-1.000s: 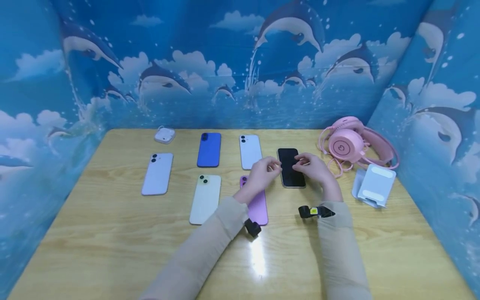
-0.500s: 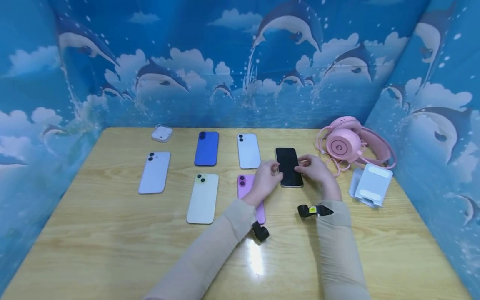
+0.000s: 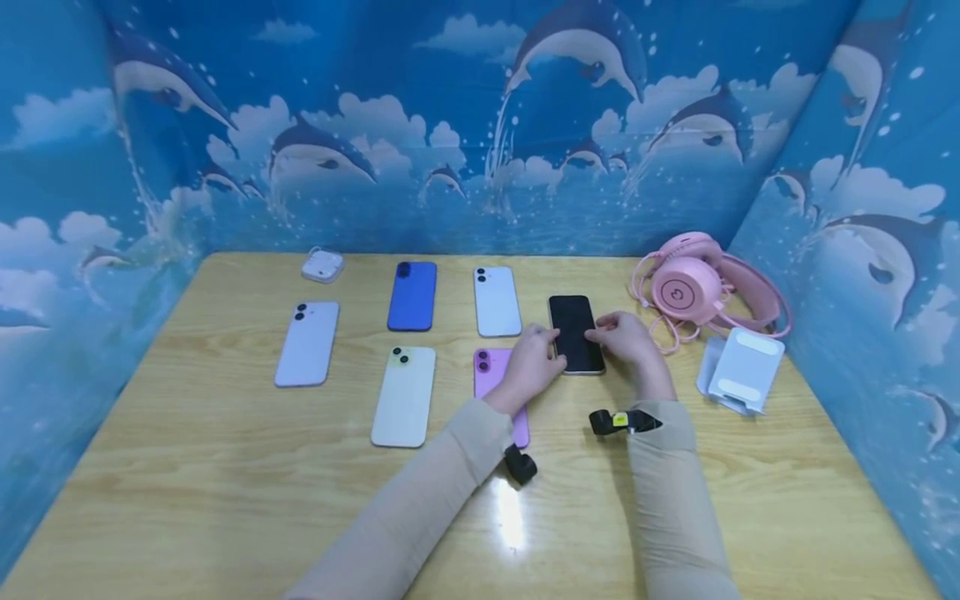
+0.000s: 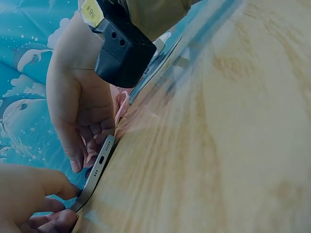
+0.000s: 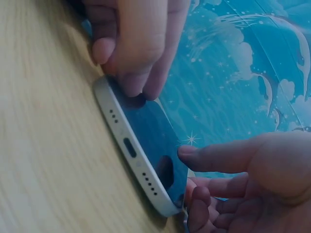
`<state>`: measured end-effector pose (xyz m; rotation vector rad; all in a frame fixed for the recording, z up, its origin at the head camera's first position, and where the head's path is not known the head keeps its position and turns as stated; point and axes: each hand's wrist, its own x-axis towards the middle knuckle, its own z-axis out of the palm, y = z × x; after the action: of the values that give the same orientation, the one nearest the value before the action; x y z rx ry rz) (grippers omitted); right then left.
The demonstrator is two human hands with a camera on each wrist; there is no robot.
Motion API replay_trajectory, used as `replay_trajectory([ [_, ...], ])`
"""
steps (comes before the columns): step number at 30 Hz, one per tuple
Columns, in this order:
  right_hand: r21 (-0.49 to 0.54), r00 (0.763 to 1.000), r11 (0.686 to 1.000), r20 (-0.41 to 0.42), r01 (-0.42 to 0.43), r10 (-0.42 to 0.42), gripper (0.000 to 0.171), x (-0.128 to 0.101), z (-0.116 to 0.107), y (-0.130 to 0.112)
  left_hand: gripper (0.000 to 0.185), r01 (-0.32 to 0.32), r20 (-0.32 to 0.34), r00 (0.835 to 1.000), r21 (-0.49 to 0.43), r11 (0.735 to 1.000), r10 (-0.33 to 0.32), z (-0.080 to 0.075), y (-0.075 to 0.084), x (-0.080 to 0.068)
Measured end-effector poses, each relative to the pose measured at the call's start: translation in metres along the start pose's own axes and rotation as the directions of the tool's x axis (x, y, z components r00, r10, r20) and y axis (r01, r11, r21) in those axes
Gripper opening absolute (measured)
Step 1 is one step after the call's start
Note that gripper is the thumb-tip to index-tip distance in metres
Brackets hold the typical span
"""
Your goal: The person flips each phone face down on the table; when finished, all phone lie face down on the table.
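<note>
The black phone (image 3: 576, 333) lies screen-up on the table (image 3: 225, 500), just left of the pink headset (image 3: 693, 287) and right of the white phone (image 3: 497, 301). The left hand (image 3: 532, 362) pinches its left edge with curled fingers. The right hand (image 3: 626, 337) grips its right edge, fingertips (image 5: 131, 85) on the glass; the hands are apart.

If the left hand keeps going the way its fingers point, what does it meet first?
The left hand points right and slightly away; its fingertips already sit at the left edge of the black phone. Beyond that, probably the right hand on the other side.
</note>
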<state>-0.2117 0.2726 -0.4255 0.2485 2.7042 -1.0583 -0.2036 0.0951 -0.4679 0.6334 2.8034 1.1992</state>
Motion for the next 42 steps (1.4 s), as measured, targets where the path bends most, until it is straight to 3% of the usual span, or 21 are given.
replay_trajectory([
  [8,-0.012,1.0,1.0,0.016,0.003,-0.003,0.046,-0.001,0.0,-0.002,0.052,0.02,0.013,1.0,0.027,0.999,-0.02,0.0,0.0,0.001],
  [20,-0.008,1.0,1.0,0.002,-0.003,0.003,0.043,0.0,0.001,0.003,0.052,0.017,0.0,1.0,-0.004,1.0,-0.017,0.003,-0.001,0.002],
  [25,0.047,1.0,0.999,0.013,-0.007,0.006,0.042,0.001,0.0,0.004,0.05,0.008,-0.01,1.0,0.007,1.0,-0.008,0.003,-0.001,0.002],
  [29,0.124,0.999,0.991,-0.019,0.042,-0.04,0.042,-0.002,-0.002,-0.002,0.05,0.018,-0.012,1.0,-0.003,1.0,-0.018,0.004,-0.001,0.002],
  [36,0.227,0.985,0.959,-0.039,0.171,-0.166,0.034,-0.01,-0.006,-0.019,0.047,0.057,-0.024,0.998,-0.078,0.995,-0.059,0.003,0.0,0.003],
  [42,0.264,0.972,0.938,0.001,0.225,-0.233,0.033,-0.007,-0.002,-0.022,0.038,0.08,-0.063,0.993,-0.24,0.967,-0.098,0.001,-0.001,0.003],
])
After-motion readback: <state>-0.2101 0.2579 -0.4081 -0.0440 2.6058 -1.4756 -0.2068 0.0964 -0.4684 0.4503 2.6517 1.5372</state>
